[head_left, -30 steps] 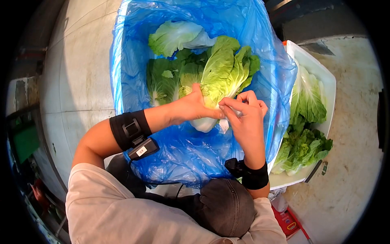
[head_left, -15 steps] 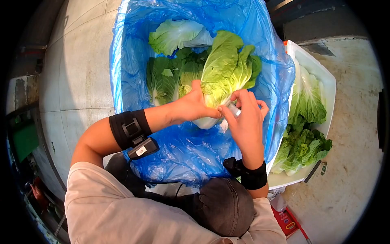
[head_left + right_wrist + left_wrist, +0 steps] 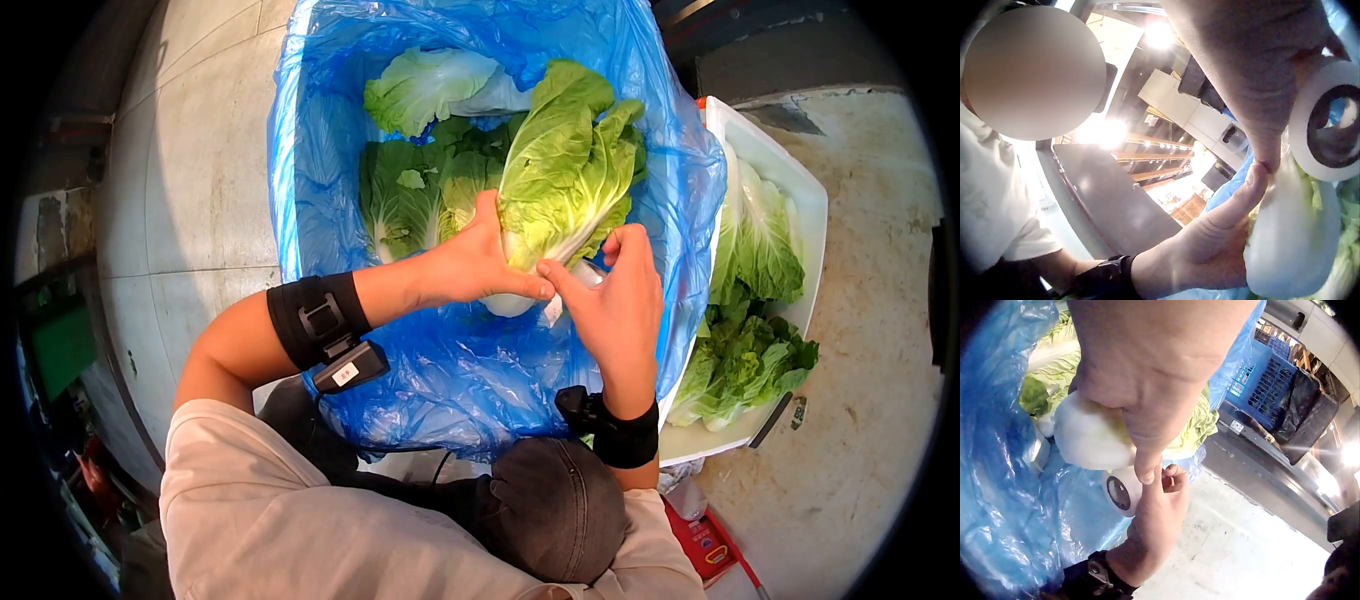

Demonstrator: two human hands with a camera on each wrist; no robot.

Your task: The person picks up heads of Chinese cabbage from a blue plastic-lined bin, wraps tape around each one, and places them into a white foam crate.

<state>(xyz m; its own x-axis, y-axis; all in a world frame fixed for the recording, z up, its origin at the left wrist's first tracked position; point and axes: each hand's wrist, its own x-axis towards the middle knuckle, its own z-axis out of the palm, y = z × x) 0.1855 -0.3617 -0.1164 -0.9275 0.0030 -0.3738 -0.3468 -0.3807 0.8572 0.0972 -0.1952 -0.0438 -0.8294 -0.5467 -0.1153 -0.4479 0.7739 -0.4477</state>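
A napa cabbage [image 3: 562, 170] lies in my left hand [image 3: 470, 262], which grips it near its white base, thumb across the front. Its leafy end points up and to the right in the head view. My right hand [image 3: 622, 305] holds a roll of white tape [image 3: 1299, 134] against the cabbage's side, fingers bent round the roll. Both thumb tips meet at the cabbage in the right wrist view. The roll's dark core faces outward in the left wrist view, while the head view shows only a sliver of it between the right fingers.
A bin lined with blue plastic [image 3: 450, 390] surrounds the work, with more napa cabbages [image 3: 400, 200] and a pale loose leaf [image 3: 425, 90] inside. To the right, a white foam box [image 3: 770, 150] holds further cabbages [image 3: 760, 240]. A red item [image 3: 705, 545] lies on the floor.
The cabbage has shifted slightly up and to the right in the left hand. The right hand has turned, its fingers moving behind the cabbage's side with the roll.
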